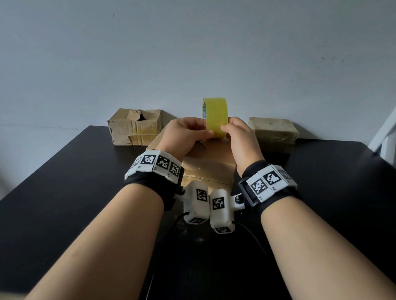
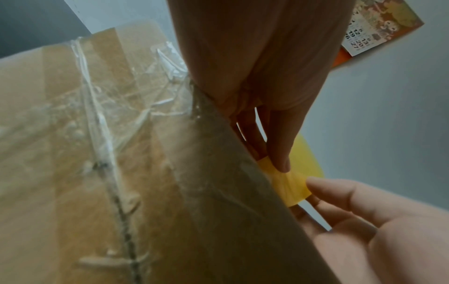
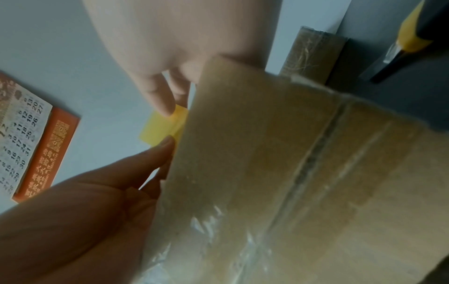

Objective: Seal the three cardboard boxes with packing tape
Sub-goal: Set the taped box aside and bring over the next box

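At the far left of the black table [image 1: 49, 186], against the wall [image 1: 199, 44], sits a torn box [image 1: 134, 126] with a ragged hole in its top and old tape across its front.

Next comes the left hand [image 1: 184, 134], raised over the middle box [image 1: 209, 164]. Its thumb and fingertips pinch the near edge of the tape roll [image 1: 215, 117], so this hand is grasping the roll rather than hanging loose. The middle box lies lengthwise away from the person, its long axis running from the near edge toward the wall, with a seam down its top; in the left wrist view crinkled clear tape already crosses that seam on the cardboard.

The tape roll is yellow and stands on edge in the air above the far end of the middle box, just in front of the wall. Its hole faces left and right, so its axis runs across the table, and its broad yellow band faces the person.

The right hand [image 1: 239, 136] grips the roll from the other side, thumb on the band and fingers curled behind it.

At the far right, a closed box [image 1: 273, 134] stands against the wall, its long side running left to right, well apart from the hands.
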